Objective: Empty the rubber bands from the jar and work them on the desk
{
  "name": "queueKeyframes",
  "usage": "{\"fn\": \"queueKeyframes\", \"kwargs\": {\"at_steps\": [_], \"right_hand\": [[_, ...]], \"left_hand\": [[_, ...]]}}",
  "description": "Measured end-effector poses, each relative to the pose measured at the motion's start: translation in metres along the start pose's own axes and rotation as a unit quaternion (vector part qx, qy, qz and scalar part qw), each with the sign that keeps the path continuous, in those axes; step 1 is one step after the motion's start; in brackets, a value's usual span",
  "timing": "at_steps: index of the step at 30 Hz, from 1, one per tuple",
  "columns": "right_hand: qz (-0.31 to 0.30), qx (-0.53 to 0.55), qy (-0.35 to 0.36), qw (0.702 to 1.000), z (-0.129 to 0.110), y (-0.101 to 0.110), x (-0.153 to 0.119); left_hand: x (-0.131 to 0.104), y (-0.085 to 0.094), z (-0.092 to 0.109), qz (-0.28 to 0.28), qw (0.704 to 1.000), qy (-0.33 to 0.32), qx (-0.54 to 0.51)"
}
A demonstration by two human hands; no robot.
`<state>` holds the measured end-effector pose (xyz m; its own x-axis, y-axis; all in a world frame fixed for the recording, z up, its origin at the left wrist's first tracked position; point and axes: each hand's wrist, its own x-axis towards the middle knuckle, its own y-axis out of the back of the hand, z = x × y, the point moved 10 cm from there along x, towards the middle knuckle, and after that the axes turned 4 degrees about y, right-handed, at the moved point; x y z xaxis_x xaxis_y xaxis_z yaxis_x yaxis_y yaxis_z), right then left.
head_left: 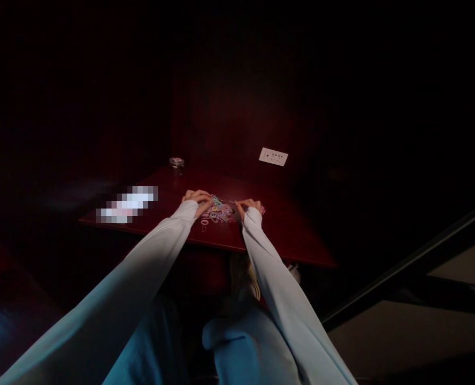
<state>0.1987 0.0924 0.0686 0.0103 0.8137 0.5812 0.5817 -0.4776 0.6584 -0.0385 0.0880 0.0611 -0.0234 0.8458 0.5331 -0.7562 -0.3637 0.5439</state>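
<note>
A loose pile of small pastel loops (220,212), which look like elastic hair ties, lies on the dark red table (289,240). My left hand (197,198) is at the pile's left side, fingers bent and tips drawn together. On the right side, my right hand (249,205) has thumb and forefinger pinched. A faint pale strand seems to run between the fingertips of both hands, but it is too small to make out clearly. One pink loop (204,222) lies a little apart at the pile's near edge. More pink pieces show just beyond my right hand.
A small clear jar with a lid (176,164) stands at the table's back left. A bright, pixelated flat object (127,206) lies on the left. A white socket plate (273,156) is on the back wall. My knees and a shoe are below the front edge.
</note>
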Motion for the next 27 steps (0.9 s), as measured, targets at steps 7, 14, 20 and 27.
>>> {"fn": "queueKeyframes", "kwargs": {"at_steps": [7,14,20,27], "right_hand": [[0.093,-0.082,-0.229,0.966,0.069,0.054,-0.009],[0.055,-0.12,-0.246,0.96,0.071,0.057,-0.012],[0.079,-0.089,-0.278,0.953,0.083,0.059,-0.017],[0.153,-0.043,-0.264,0.951,0.09,0.063,-0.015]], "left_hand": [[-0.002,0.019,-0.006,0.084,0.996,0.028,-0.007],[-0.001,0.023,-0.014,0.114,0.992,0.049,-0.029],[0.002,0.025,-0.019,0.125,0.989,0.051,-0.052],[-0.003,0.028,-0.026,0.129,0.986,0.096,-0.038]]}}
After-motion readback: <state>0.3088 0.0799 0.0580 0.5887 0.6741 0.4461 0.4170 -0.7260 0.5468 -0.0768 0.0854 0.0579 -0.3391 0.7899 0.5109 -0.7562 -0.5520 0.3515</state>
